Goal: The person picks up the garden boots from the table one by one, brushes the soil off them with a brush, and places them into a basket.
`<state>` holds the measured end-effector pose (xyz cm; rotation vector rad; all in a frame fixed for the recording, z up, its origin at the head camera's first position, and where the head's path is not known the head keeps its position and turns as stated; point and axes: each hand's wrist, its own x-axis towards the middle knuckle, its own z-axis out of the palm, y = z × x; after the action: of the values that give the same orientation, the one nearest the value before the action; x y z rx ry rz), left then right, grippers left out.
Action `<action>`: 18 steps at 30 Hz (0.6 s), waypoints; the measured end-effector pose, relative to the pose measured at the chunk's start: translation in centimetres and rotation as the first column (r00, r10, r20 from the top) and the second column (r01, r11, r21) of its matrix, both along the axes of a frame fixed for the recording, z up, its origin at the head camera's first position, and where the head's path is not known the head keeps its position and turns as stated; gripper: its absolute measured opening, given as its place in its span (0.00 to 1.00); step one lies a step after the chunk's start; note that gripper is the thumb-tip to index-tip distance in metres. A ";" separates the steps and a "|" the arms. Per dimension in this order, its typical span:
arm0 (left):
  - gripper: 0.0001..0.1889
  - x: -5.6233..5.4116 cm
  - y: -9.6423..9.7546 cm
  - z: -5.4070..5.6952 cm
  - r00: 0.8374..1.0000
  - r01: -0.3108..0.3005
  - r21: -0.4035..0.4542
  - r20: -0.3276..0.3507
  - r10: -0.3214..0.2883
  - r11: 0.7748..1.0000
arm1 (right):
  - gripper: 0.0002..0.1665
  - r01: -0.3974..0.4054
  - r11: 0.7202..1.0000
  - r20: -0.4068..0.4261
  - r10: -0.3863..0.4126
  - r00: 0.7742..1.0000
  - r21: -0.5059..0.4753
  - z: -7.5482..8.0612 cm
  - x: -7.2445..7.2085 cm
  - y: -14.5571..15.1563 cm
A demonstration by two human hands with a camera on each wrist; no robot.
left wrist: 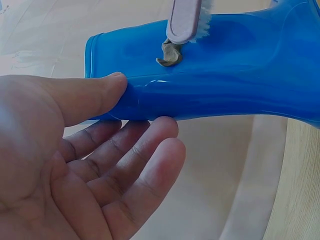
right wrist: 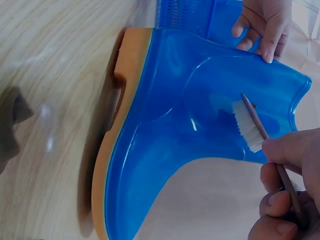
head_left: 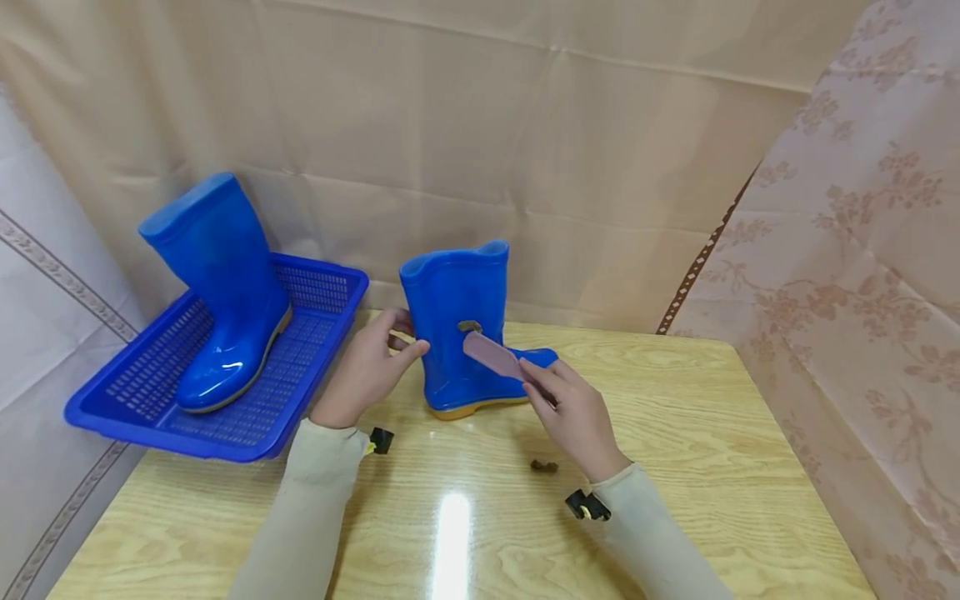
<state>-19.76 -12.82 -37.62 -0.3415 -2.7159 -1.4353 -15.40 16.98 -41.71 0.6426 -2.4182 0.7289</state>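
Note:
A blue rain boot with a yellow sole stands on the table, a lump of brown mud stuck on its shaft. My right hand grips a pinkish brush by its handle. The brush's white bristles face the boot, and its tip is right at the mud in the left wrist view. At the back edge of the shaft is my left hand. Its thumb touches the boot, while the other fingers lie loosely bent along the edge.
At the left, a blue plastic basket holds a second blue boot, upright with its toe toward me. A small brown piece lies on the wooden table near my right wrist. Beige cloth hangs behind.

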 end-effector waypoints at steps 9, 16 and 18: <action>0.21 0.0 0.1 0.0 1.000 -0.001 -0.014 -0.010 0.001 1.000 | 0.21 -0.089 0.993 -0.050 0.085 0.995 -0.072 0.6 -0.6 -0.5; 0.20 0.1 0.4 0.1 1.000 0.001 -0.029 -0.003 -0.001 1.000 | 0.21 -0.065 0.989 -0.025 0.062 0.998 -0.132 1.0 -1.0 -1.7; 0.19 0.2 0.4 0.1 1.000 -0.002 -0.035 -0.012 0.001 0.999 | 0.21 -0.059 0.988 -0.022 0.056 0.998 -0.140 0.9 -1.1 -2.0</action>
<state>-19.54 -12.41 -37.56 -0.3487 -2.7340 -1.3825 -16.48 14.98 -40.80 0.6617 -2.3154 0.9038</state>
